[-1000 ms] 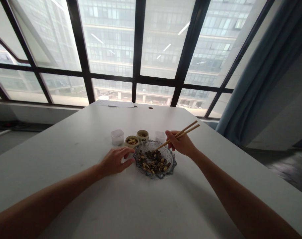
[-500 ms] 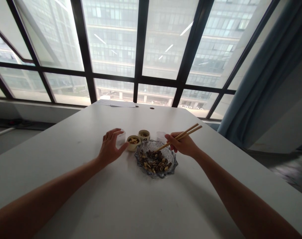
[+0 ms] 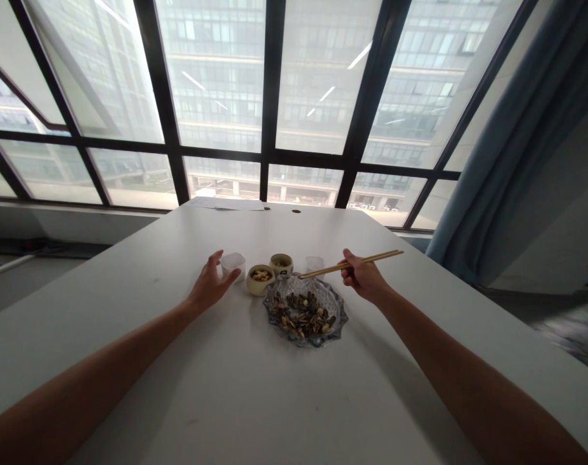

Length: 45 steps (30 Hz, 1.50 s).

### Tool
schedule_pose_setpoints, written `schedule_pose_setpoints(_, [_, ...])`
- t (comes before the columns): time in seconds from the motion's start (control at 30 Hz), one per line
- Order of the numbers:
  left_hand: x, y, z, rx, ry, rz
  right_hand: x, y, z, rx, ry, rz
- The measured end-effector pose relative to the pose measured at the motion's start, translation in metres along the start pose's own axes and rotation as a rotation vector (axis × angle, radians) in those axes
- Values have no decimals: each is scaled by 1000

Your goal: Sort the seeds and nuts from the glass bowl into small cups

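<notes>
My right hand (image 3: 364, 276) grips a pair of wooden chopsticks (image 3: 375, 257), whose tips are over the far rim of a glass bowl (image 3: 339, 323). Sunflower seeds and paler nuts (image 3: 303, 316) lie in that bowl. My left hand (image 3: 210, 284) curves around the left side of a clear plastic cup (image 3: 233, 263), thumb and fingers apart; whether it touches the cup I cannot tell. Between the cup and the glass bowl stands a small cream pot (image 3: 256, 286) with pale nuts in it. A second small pot (image 3: 281, 265) is just behind, with dark contents.
Another clear plastic cup (image 3: 315, 263) stands behind the glass bowl, left of my right hand. Papers (image 3: 226, 204) lie at the far edge of the white table (image 3: 255, 400). Beyond are large windows, with a blue curtain (image 3: 487, 161) on the right.
The chopstick tips have risen from the seeds to the far rim, and my right hand has shifted right. My left hand has moved slightly left, leaving more of the left cup visible.
</notes>
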State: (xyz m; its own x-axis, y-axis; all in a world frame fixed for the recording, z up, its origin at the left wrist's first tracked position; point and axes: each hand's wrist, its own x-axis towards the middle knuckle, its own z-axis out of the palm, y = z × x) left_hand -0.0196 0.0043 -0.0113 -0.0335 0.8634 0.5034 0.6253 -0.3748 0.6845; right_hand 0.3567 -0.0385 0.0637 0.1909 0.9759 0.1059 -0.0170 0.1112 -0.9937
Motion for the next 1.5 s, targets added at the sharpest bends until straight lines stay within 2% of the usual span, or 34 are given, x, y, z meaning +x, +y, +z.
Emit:
schedule_pose_setpoints(0.07, [0, 0, 1, 3, 4, -10, 0, -1, 2, 38, 24, 21])
schedule_pose_setpoints(0.13, [1, 1, 1, 4, 12, -8, -4, -4, 4, 36, 58, -36])
schedule_pose_setpoints(0.3, [0, 2, 1, -71, 46, 15, -27, -27, 10, -204, 78, -472])
schedule_pose_setpoints(0.37, [0, 2, 1, -93, 80, 70, -36, -37, 10, -282, 49, -574])
schedule_pose_setpoints(0.47, [-1, 3, 0, -87, 118, 144, -42, -46, 7, -293, 32, -623])
schedule_pose_setpoints(0.57, [-2, 5, -1, -73, 128, 147, -39, -46, 6, -246, 57, -610])
schedule_pose_setpoints(0.63, [-3, 6, -1, -76, 136, 141, -38, -44, 13, -173, 88, -585])
schedule_pose_setpoints(0.73, [-3, 8, 0, -91, 139, 141, -43, -46, 40, -83, 107, -553])
schedule_pose_setpoints(0.8, [-3, 8, 0, -93, 135, 140, -48, -49, 68, -152, 8, -565])
schedule_pose_setpoints(0.9, [-4, 9, -1, -91, 142, 149, -49, -53, 111, -313, -213, -702])
schedule_pose_setpoints(0.97, [-5, 10, -2, -92, 136, 173, -44, -52, 136, -382, -272, -772])
schedule_pose_setpoints(1.07, [-6, 11, -3, -97, 111, 217, -33, -47, 161, -495, -356, -779])
schedule_pose_setpoints(1.13, [-6, 10, -2, -104, 97, 236, -29, -43, 170, -542, -418, -738])
schedule_pose_setpoints(1.2, [-6, 9, -1, -117, 90, 246, -28, -41, 171, -541, -446, -684])
schedule_pose_setpoints(1.3, [-6, 8, 1, -123, 84, 246, -33, -44, 158, -422, -393, -620])
schedule_pose_setpoints(1.37, [-6, 8, 1, -112, 77, 242, -37, -47, 140, -300, -316, -588])
schedule_pose_setpoints(1.5, [-6, 10, 0, -99, 77, 233, -41, -54, 91, -185, -61, -534])
